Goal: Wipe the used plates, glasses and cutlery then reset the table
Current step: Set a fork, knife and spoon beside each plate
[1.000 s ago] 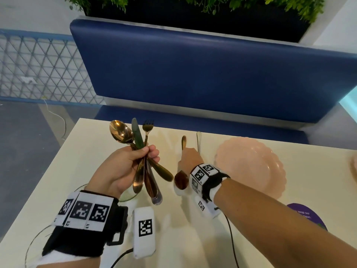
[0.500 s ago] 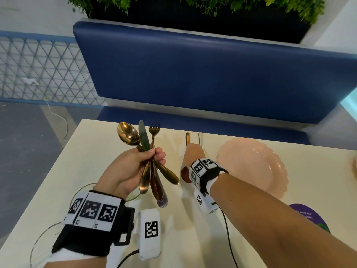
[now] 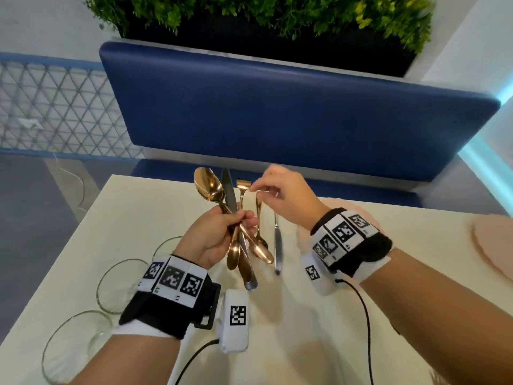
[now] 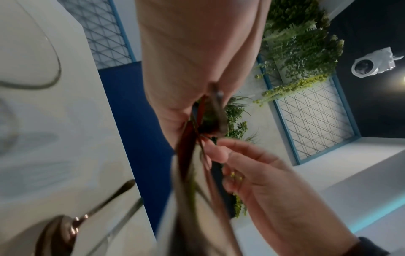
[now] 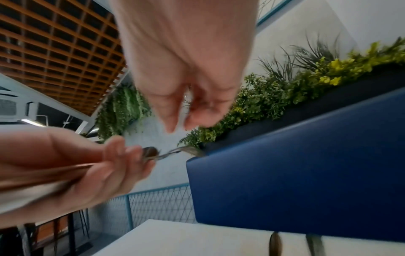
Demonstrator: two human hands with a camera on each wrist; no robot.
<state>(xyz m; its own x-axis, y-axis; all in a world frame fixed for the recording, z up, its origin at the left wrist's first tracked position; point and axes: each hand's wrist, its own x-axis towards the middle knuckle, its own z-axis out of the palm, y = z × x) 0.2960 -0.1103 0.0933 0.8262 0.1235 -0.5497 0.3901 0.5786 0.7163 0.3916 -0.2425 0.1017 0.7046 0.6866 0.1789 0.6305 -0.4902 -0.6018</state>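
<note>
My left hand (image 3: 241, 219) grips a bunch of cutlery upright above the cream table (image 3: 133, 218): a gold spoon (image 3: 208, 187), a dark-bladed knife (image 3: 229, 190) and a gold fork (image 3: 243, 186). My right hand (image 3: 258, 190) hovers at the fork's head, thumb and forefinger a little apart, with the forefinger tip at the tines. The right wrist view shows nothing between those fingertips (image 5: 173, 127), and the fork (image 5: 186, 149) lies just below them. Another gold spoon (image 3: 259, 226) and a silver knife (image 3: 277, 245) lie side by side on the table.
Clear glasses (image 3: 122, 284) stand at the near left of the table. A pink scalloped plate (image 3: 330, 202) is mostly hidden behind my right wrist, and another pink plate (image 3: 494, 240) sits at the right edge. A blue bench (image 3: 277, 112) backs the table's far side.
My right hand has left the spoon lying on the table and risen to the fork's head in the left hand's bunch. The left hand still holds the bunch, shifted slightly right.
</note>
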